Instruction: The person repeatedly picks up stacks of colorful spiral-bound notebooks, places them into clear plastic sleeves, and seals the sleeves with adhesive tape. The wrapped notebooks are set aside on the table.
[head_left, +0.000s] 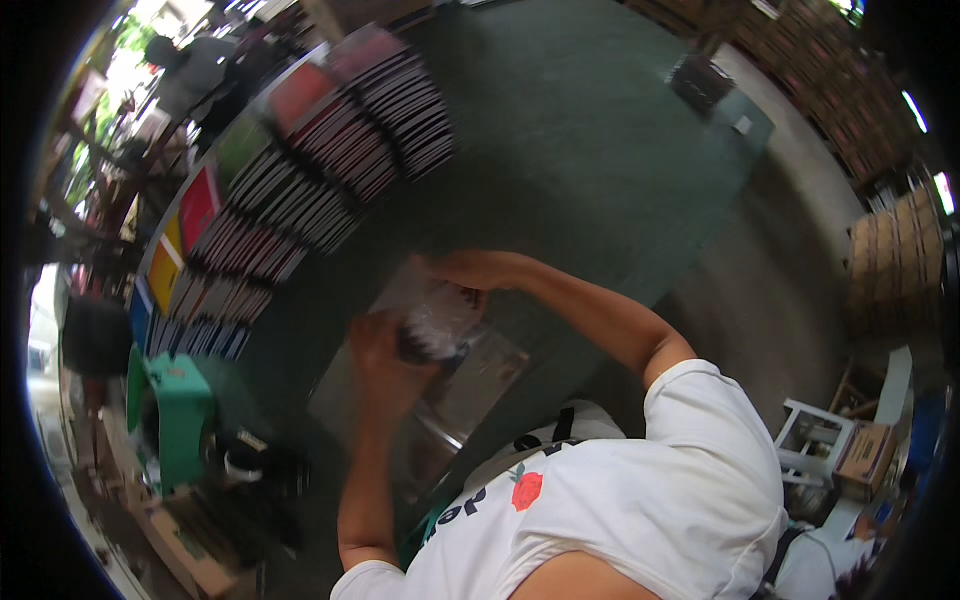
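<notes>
Between my hands is a crinkled, clear plastic wrapping [441, 316] with something dark partly inside it; motion blur hides what that is. My left hand [384, 358] curls round its near left side, fingers closed against it. Reaching in from the right, my right hand [478, 268] grips the far edge of the plastic. Directly under and beside them, shiny, clear plastic sheets or bags [484, 382] lie on the dark green table [560, 150], close to my body.
Tall stacks of books or notebooks [330, 150] with coloured covers line the table's left side. A green plastic stool-like item [178, 415] stands at the near left. A small dark box [702, 84] sits at the far right. White stool [815, 440] and cardboard box [866, 458] are at right.
</notes>
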